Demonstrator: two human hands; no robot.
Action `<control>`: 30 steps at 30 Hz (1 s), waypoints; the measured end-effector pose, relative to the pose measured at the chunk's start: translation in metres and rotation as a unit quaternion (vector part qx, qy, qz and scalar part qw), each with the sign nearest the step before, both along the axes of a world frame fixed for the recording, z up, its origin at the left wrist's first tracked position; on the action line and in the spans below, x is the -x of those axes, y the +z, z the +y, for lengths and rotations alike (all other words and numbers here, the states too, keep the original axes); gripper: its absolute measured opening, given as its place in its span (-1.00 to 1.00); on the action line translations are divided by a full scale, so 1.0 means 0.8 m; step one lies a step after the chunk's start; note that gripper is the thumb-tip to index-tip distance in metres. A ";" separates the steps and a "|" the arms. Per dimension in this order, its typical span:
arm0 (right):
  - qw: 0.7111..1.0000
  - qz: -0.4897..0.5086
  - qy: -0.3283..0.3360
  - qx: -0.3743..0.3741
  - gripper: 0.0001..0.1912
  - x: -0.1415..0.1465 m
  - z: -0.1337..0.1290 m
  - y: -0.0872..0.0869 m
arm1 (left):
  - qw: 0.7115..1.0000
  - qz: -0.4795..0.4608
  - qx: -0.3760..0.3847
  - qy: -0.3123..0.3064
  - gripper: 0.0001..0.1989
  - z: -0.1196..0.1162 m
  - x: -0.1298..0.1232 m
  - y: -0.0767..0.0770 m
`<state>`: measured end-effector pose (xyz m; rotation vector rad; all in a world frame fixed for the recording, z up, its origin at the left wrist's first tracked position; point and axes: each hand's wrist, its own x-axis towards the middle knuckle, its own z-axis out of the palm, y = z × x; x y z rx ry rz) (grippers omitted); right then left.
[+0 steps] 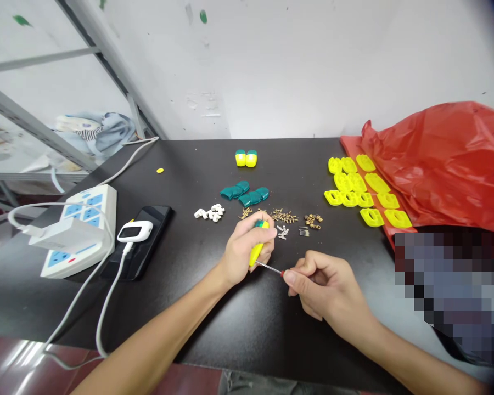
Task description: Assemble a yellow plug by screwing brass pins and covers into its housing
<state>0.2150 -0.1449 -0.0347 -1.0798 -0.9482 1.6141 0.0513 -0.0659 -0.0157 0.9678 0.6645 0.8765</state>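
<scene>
My left hand [247,244] is closed around a small yellow-and-green plastic casing [256,252], held tilted above the dark table. Between the finger and thumb of my right hand [323,282] is a thin screwdriver [270,267] with a red collar; its tip meets the lower end of the casing. My palm hides most of the screwdriver's handle. Just beyond my hands lie brass screws [284,216], clear plastic bits [282,232], small metal pins [304,232] and brass-coloured square parts [313,221]. White plastic pieces [209,213] and teal covers [245,192] are further left.
Two yellow-and-green casings [246,158] stand at the back. Several yellow shells [349,182] lie by a red plastic bag [444,164] on the right. To the left are a power strip [107,200], a black phone [158,219], a small white device [135,231] and loose white cables.
</scene>
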 end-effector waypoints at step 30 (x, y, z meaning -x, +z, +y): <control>0.893 -0.309 0.049 -0.323 -0.91 -0.022 0.005 0.009 | 0.998 0.045 0.031 0.037 -0.80 0.007 0.000 0.007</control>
